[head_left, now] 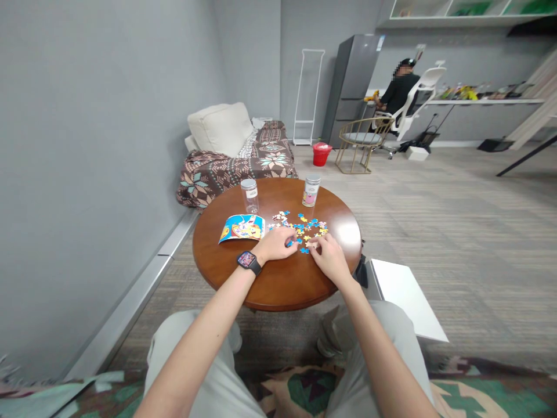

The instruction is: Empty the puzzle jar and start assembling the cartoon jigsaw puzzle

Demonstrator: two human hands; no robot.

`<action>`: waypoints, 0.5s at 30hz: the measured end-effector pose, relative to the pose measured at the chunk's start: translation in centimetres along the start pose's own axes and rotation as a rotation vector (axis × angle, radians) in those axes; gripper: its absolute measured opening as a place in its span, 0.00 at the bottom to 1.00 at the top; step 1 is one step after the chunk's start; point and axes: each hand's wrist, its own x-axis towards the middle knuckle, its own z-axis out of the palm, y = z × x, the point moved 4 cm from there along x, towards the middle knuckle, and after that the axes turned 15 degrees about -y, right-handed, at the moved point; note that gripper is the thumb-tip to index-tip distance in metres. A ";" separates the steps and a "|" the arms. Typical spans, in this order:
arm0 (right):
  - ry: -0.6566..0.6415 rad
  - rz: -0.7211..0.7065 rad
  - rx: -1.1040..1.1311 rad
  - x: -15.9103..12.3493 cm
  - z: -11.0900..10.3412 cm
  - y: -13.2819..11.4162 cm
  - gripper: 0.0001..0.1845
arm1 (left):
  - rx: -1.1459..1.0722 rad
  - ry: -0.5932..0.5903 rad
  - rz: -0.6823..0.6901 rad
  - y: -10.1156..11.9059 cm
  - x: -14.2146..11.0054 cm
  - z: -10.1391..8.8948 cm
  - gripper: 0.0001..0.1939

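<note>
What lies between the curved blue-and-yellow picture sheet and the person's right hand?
The left hand and small multicoloured jigsaw pieces lie between the picture sheet and the right hand, as the head view shows.

Bare left forearm (195, 342), right forearm (383, 354): both running off the lower edge. Small blue, yellow and white jigsaw pieces (312, 223): partly hiding beneath the fingers. White wall shelf (452, 13): being cut by the top edge.
</note>
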 end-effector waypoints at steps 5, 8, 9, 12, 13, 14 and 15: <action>0.030 -0.085 0.141 0.1 -0.3 -0.2 0.03 | -0.472 -0.099 -0.046 -1.3 -0.2 0.0 0.09; 0.019 -0.125 0.155 0.1 -0.7 -0.5 0.04 | -0.715 -0.196 -0.035 -1.7 -0.4 -0.1 0.13; 0.012 -0.132 0.160 0.0 -0.8 -0.7 0.04 | -0.751 -0.216 -0.033 -1.7 -0.5 -0.2 0.15; -0.015 -0.153 0.188 -0.2 -1.2 -1.2 0.04 | -0.768 -0.268 -0.031 -1.8 -0.6 -0.1 0.16; -0.028 -0.164 0.202 -0.3 -1.3 -1.5 0.04 | -0.764 -0.278 -0.026 -1.8 -0.6 0.0 0.16; -0.042 -0.178 0.216 -0.4 -1.4 -1.7 0.05 | -0.759 -0.281 -0.019 -1.8 -0.5 0.1 0.16; -0.053 -0.192 0.231 -0.6 -1.5 -2.0 0.05 | -0.751 -0.275 -0.014 -1.8 -0.5 0.2 0.16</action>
